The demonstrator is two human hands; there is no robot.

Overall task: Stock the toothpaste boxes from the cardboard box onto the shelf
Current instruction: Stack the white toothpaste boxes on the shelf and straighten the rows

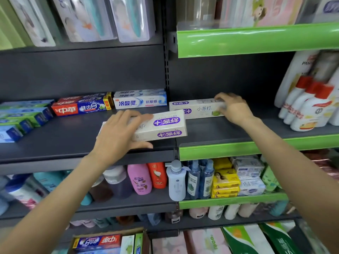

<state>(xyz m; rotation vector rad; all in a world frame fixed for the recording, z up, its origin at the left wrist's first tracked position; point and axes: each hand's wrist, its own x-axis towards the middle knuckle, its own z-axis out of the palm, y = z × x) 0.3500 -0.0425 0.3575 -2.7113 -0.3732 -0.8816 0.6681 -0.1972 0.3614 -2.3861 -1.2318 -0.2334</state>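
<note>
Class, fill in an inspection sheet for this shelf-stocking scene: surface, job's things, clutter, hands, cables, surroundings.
Surface: dark shelf, partly stocked.
Job's things: two white boxes with purple logos, near box and far box; carton below holds more toothpaste.
Clutter: red-blue boxes, white-blue boxes, green-blue boxes already placed.
Hands: left hand grips the near box; right hand holds the far box's end.
Cables: nothing seen.
Surroundings: white bottles at right, toiletries below, toothbrush packs above.
</note>
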